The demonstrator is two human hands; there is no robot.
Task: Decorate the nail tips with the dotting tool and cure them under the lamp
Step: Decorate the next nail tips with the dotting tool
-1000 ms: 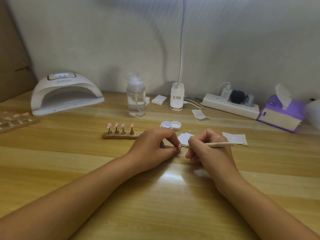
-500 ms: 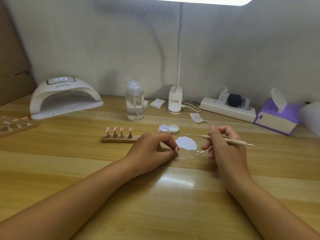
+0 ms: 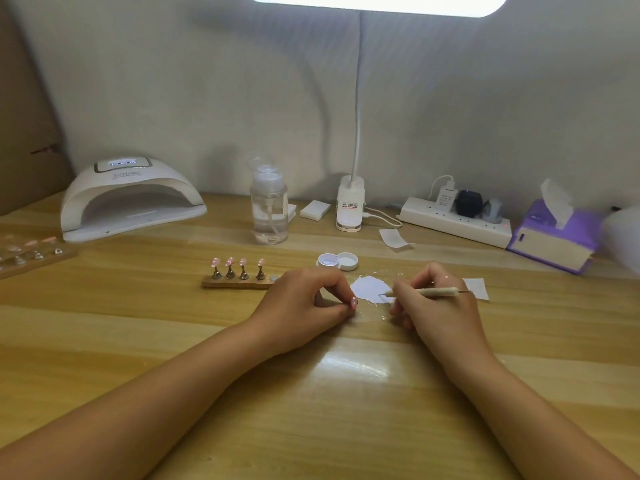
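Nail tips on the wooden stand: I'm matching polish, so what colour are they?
Pale pink nail tips, clearest in the head view.

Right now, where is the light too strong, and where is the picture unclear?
Head view: the desk lamp at the top edge is burnt out to plain white; its glare lies on the table below the picture's middle; the far right edge, beyond the tissue box, is blurred.

Desk lamp [image 3: 377,3] lights wooden table [image 3: 311,420], grey wall [image 3: 173,81] behind

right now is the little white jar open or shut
Open: the jar lies in two round parts, side by side, hollows up; which is the lid, cannot tell.
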